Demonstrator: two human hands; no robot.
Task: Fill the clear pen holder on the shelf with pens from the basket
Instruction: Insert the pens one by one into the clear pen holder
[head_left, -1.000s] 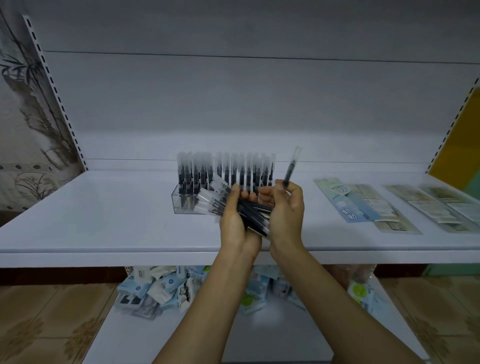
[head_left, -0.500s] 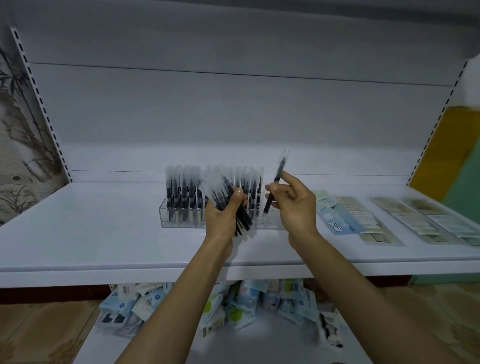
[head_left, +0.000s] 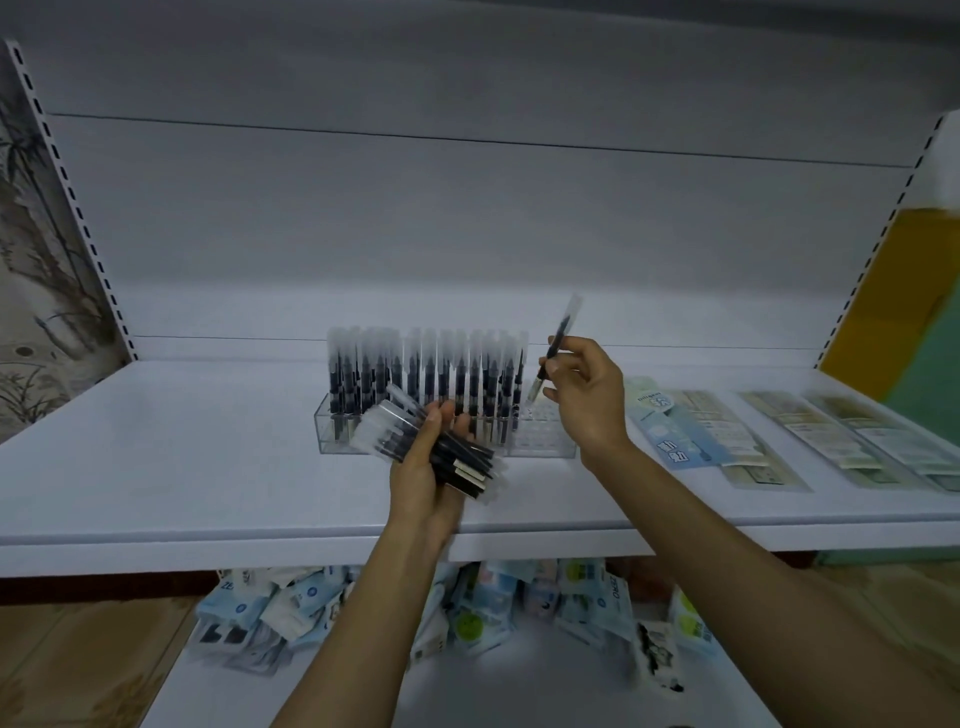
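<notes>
Pen (head_left: 555, 348) in right hand (head_left: 588, 396) at pen holder (head_left: 546, 442), bundle (head_left: 465, 462) in left hand (head_left: 422, 480)

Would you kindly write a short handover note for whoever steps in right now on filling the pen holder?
Left hand: grips a bundle of pens in front of the holder.
Right hand: pinches a single pen, tilted, with its lower tip over the holder's right end.
Things: the clear pen holder stands on the white shelf. The basket is not in view.
Done: upright pens fill the holder's left and middle.
Left: seat the single pen, then likely feed in the bundle until the bare right end is full.
</notes>
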